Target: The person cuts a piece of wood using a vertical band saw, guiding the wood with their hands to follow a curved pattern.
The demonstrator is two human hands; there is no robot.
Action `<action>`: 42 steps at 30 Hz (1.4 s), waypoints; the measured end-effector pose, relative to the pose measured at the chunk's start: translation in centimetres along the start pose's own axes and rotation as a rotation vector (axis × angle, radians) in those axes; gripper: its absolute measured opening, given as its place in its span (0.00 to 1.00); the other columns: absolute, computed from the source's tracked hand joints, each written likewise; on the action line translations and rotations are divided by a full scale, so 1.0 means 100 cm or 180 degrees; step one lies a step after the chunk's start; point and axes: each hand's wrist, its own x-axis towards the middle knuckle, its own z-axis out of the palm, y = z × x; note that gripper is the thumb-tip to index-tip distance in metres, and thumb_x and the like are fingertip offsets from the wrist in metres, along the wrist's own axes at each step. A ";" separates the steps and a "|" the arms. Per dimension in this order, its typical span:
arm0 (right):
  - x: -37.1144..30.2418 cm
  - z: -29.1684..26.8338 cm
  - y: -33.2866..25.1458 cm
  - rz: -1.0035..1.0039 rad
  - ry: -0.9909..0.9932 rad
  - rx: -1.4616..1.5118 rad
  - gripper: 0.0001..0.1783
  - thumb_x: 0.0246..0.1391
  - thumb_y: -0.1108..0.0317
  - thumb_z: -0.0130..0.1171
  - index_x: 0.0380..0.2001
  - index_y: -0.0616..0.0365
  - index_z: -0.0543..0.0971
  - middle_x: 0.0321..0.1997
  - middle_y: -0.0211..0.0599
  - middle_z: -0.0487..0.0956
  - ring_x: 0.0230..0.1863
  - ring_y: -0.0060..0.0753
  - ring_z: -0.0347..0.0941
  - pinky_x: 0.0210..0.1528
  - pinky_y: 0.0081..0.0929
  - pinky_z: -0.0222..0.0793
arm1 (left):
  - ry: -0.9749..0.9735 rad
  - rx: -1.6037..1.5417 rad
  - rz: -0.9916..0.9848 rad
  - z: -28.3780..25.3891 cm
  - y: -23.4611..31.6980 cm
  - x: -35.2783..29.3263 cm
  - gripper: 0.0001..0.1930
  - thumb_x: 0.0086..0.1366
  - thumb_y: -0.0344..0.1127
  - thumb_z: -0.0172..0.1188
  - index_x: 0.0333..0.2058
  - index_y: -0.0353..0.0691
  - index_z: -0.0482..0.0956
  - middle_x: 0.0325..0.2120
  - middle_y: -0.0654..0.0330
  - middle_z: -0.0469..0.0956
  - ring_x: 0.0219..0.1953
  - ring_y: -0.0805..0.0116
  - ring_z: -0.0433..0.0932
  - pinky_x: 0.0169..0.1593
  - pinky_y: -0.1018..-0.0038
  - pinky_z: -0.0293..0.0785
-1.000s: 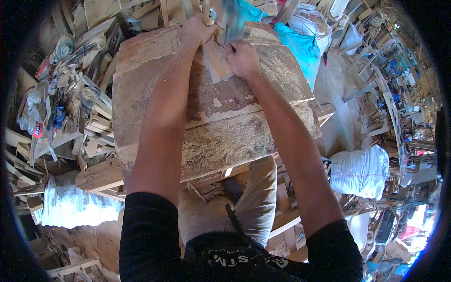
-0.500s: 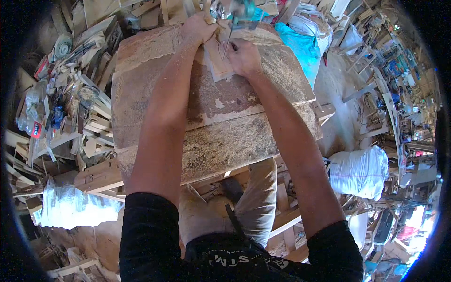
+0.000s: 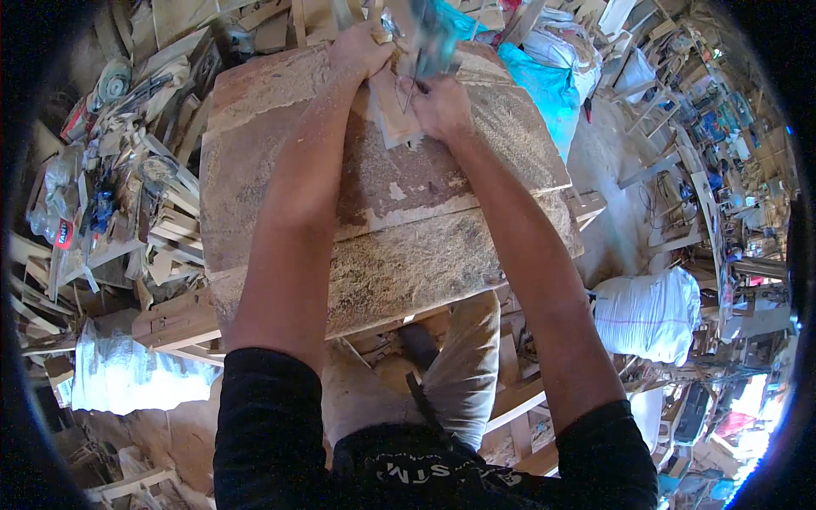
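Note:
Near the far edge of a dusty wooden work board (image 3: 408, 255), my left hand (image 3: 359, 53) is closed on the upper part of a narrow, pale piece of wood (image 3: 395, 115). To its right my right hand (image 3: 444, 106) is closed, knuckles up, beside the same piece. A small dark part and a thin line show at its fingers; what it grips is not clear. Just beyond it is a teal tool (image 3: 436, 38), smeared by motion, its kind impossible to make out.
Scrap wood (image 3: 174, 229) is heaped along the left side with a clear plastic bottle (image 3: 47, 225). A bright blue sack (image 3: 544, 85) touches the board's far right. A stuffed white sack (image 3: 648, 314) stands to the right. Sawdust covers the board.
The teal tool has shifted slightly and now appears lower, close above my right hand. Both hands keep nearly the same place on the wood.

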 end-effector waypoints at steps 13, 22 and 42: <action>0.029 0.023 0.004 -0.0340 0.0426 -0.0336 0.26 0.52 0.37 0.61 0.29 0.48 0.89 0.28 0.42 0.85 0.30 0.52 0.83 0.35 0.46 0.80 | 0.0218 0.0419 0.0590 0.021 -0.052 0.055 0.30 0.61 0.60 0.64 0.51 0.41 0.81 0.41 0.42 0.84 0.45 0.40 0.84 0.48 0.49 0.79; 0.006 0.022 0.017 0.0197 0.0057 0.0059 0.27 0.46 0.45 0.66 0.29 0.62 0.86 0.33 0.51 0.85 0.43 0.49 0.84 0.45 0.41 0.80 | -0.0129 0.0219 0.0579 0.069 -0.032 0.067 0.30 0.60 0.60 0.64 0.51 0.40 0.82 0.41 0.42 0.84 0.45 0.40 0.84 0.49 0.50 0.79; 0.024 0.039 0.001 0.0152 0.0433 0.0307 0.24 0.44 0.47 0.67 0.30 0.59 0.88 0.31 0.54 0.84 0.38 0.55 0.84 0.45 0.46 0.81 | -0.0188 0.0136 0.0607 0.074 -0.053 0.095 0.30 0.58 0.59 0.64 0.49 0.40 0.84 0.42 0.43 0.85 0.47 0.42 0.83 0.51 0.52 0.78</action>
